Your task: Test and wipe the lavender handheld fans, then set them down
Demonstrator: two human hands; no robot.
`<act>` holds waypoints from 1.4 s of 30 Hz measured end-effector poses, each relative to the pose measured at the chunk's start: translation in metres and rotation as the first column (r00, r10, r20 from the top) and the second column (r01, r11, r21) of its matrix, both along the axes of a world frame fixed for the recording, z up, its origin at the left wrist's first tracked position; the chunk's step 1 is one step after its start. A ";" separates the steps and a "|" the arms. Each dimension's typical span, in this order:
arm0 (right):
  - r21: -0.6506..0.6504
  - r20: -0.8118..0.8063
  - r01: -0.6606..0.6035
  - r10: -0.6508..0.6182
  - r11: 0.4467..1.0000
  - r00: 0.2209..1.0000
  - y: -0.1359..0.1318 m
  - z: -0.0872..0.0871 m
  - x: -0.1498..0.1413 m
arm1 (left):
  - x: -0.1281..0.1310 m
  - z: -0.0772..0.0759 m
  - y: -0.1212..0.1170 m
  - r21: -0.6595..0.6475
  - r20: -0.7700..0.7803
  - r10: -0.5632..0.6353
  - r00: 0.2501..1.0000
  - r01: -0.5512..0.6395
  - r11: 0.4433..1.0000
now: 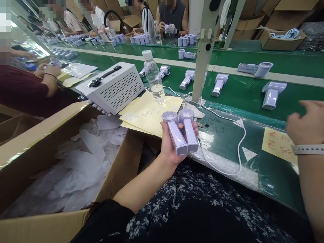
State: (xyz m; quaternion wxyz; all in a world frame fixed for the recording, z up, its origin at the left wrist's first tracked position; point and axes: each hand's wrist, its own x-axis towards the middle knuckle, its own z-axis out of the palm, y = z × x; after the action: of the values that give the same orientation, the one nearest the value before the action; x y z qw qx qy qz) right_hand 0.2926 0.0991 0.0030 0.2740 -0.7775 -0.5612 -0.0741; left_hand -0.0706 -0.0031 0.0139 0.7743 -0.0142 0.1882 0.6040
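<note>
My left hand (170,148) is closed around two lavender handheld fans side by side, a left fan (176,133) and a right fan (189,130). Their round grille heads point up and away, handle ends toward me. On the right, my right hand (306,121) is raised over the bench edge with thumb and fingers apart, partly cut off by the frame. I see nothing in it. The nearest thing to it is a lavender fan (272,95) lying on the green conveyor belt (240,98). Another fan (219,84) lies farther left on the belt.
An open cardboard box (121,162) of plastic bags stands at left. Behind it are a white slotted metal unit (118,87), a water bottle (155,79) and yellow paper (141,118). A white cable (244,135) loops over the bench. A post (202,64) rises ahead; co-workers sit beyond.
</note>
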 end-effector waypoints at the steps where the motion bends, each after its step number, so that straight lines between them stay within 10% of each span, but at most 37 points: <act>1: -0.019 -0.063 -0.119 0.117 0.993 0.991 -0.006 0.009 -0.028 | 0.000 0.001 0.001 -0.019 -0.026 0.004 1.000 -0.004 1.000; 5: 0.054 -0.433 -0.616 0.574 0.786 0.694 -0.056 0.022 -0.131 | 0.009 0.005 -0.002 -0.038 -0.248 -0.029 0.968 0.020 0.999; 7: 0.221 -0.716 -0.810 0.655 0.543 0.243 -0.083 0.016 -0.168 | 0.018 0.003 -0.008 0.028 -0.428 0.006 0.904 0.007 1.000; 10: 0.288 -0.817 -0.787 0.569 0.545 0.096 -0.104 0.007 -0.194 | 0.031 -0.009 -0.017 0.213 -0.676 0.105 0.730 0.057 0.975; 17: 0.200 -0.857 -0.721 0.475 0.664 0.200 -0.108 0.014 -0.131 | 0.049 -0.026 -0.014 0.332 -0.925 0.137 0.355 0.577 0.746; 22: -0.238 -0.437 -0.208 0.087 0.949 0.895 -0.091 0.012 0.011 | 0.022 -0.040 0.013 0.257 -0.899 0.428 -0.090 0.683 0.684; 24: -0.267 -0.309 0.009 -0.094 0.964 0.946 -0.093 0.016 0.077 | 0.006 -0.054 0.026 0.295 -0.811 0.533 -0.242 0.618 0.729; 29: -0.241 -0.107 0.375 -0.409 0.895 0.906 -0.129 0.029 0.180 | -0.008 -0.076 0.037 0.421 -0.698 0.629 -0.342 0.515 0.747; 34: -0.035 0.021 0.522 -0.521 0.852 0.853 -0.105 0.019 0.171 | 0.009 -0.069 0.031 0.522 -0.384 0.828 -0.408 0.644 0.559; 42: -0.251 -0.036 0.099 -0.111 0.963 0.993 0.078 -0.020 0.043 | 0.007 -0.075 0.020 0.557 -0.381 0.846 -0.373 0.638 0.532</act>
State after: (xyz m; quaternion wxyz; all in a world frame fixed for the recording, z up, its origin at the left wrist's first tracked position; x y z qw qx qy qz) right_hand 0.3355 0.1775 -0.0170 0.1840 -0.8359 -0.5170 0.0021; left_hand -0.0640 0.0164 -0.0612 0.0079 0.8098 0.4123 0.4174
